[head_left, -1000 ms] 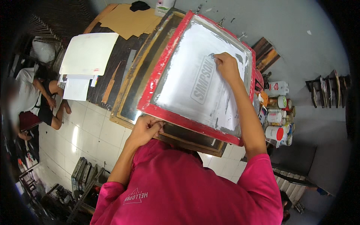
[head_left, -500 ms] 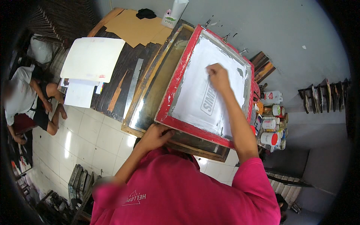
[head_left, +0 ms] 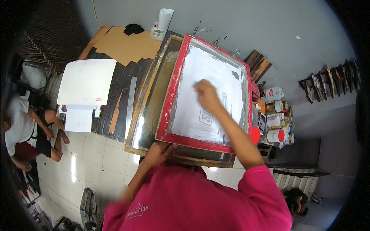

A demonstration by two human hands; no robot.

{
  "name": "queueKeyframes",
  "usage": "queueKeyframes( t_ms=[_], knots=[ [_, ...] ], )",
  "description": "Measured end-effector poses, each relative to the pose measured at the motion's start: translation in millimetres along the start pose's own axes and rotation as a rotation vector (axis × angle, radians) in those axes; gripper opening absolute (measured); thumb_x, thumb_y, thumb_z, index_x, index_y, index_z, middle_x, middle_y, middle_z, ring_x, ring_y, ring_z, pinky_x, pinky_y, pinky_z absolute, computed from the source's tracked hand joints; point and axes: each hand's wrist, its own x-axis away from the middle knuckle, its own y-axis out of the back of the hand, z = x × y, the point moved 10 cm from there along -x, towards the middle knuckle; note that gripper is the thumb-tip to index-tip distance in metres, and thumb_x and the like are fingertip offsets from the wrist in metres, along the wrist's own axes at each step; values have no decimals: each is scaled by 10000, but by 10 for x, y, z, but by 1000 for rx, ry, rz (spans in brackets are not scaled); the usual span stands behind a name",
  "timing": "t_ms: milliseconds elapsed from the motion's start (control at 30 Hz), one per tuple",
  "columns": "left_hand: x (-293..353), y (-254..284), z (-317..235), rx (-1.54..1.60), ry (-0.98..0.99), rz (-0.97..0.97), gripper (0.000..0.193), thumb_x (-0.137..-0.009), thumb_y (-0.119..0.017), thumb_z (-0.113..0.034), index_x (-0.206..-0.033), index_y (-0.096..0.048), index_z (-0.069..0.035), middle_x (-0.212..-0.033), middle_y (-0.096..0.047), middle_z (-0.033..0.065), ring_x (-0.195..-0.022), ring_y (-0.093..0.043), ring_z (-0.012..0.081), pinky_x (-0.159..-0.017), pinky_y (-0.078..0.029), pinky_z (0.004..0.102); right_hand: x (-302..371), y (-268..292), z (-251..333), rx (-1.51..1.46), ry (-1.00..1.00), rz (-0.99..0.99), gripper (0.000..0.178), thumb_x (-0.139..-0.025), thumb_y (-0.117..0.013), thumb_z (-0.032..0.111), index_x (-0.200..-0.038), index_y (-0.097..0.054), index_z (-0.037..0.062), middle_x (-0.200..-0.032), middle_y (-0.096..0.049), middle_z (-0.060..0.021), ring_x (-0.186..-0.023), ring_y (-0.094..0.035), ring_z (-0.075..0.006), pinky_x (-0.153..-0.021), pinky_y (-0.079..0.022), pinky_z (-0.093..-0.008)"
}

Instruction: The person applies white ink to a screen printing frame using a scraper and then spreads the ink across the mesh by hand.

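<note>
A red-framed printing screen (head_left: 165, 115) lies tilted over a wooden-framed glass table (head_left: 135, 141). Grey smears edge its pale mesh, and a dark lettered design shows partly beneath my right forearm. My right hand (head_left: 209, 96) is over the middle of the mesh, fingers bunched together and slightly blurred; anything pinched in them is hidden. At the screen's near left corner, my left hand (head_left: 157, 153) has its fingers curled at the lower edge of the red frame, partly out of sight under it.
Left of the screen, a dark table (head_left: 106, 119) bears brown card (head_left: 127, 46), white sheets (head_left: 86, 81) and a metal ruler (head_left: 131, 104). Jars (head_left: 275, 134) crowd the right side. Hinge clamps (head_left: 216, 42) line the far edge. A seated person (head_left: 23, 119) is at far left.
My right hand has moved left and nearer over the mesh, covering more of the design. My left hand stays at the near corner. The whole view has shifted slightly.
</note>
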Motion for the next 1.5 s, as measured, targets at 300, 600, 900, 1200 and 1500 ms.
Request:
queueKeyframes(
  t_ms=[300,600,900,1200,1500],
  knots=[
    [9,-7,12,10,-18,-61,331,-975,-576,-288,-991,-669,29,-837,-686,229,-814,-683,386,-720,-515,450,245,-116,610,-56,59,73,295,-726,-545,-144,-956,-684,-23,-985,-663,-182,-987,-628,-345,-873,-500,-384],
    [8,-46,-21,-101,-28,-60,332,-976,-569,-287,-952,-676,26,-824,-668,244,-781,-652,427,-688,-494,473,421,182,8,33,-10,-83,205,-784,-575,-93,-915,-706,-4,-958,-663,-183,-917,-650,-339,-813,-522,-374],
    [2,-72,-68,-92,-14,-39,387,-985,-563,-323,-913,-664,43,-781,-656,226,-723,-654,358,-667,-487,429,698,508,-231,115,-64,-2,251,-761,-579,-70,-952,-714,20,-994,-686,-166,-962,-647,-331,-856,-529,-401],
    [29,-48,-84,-51,8,-69,320,-969,-591,-287,-958,-670,23,-778,-649,245,-724,-652,413,-632,-487,452,827,693,-217,91,-81,65,188,-806,-597,-43,-950,-706,11,-1006,-695,-144,-978,-652,-309,-867,-529,-387],
    [13,-84,14,-10,7,-71,378,-1000,-557,-295,-851,-647,42,-656,-640,129,-592,-639,191,-546,-482,363,782,743,-325,113,-49,168,268,-768,-601,-41,-997,-715,42,-1020,-692,-138,-987,-646,-312,-874,-530,-380]
  ],
)
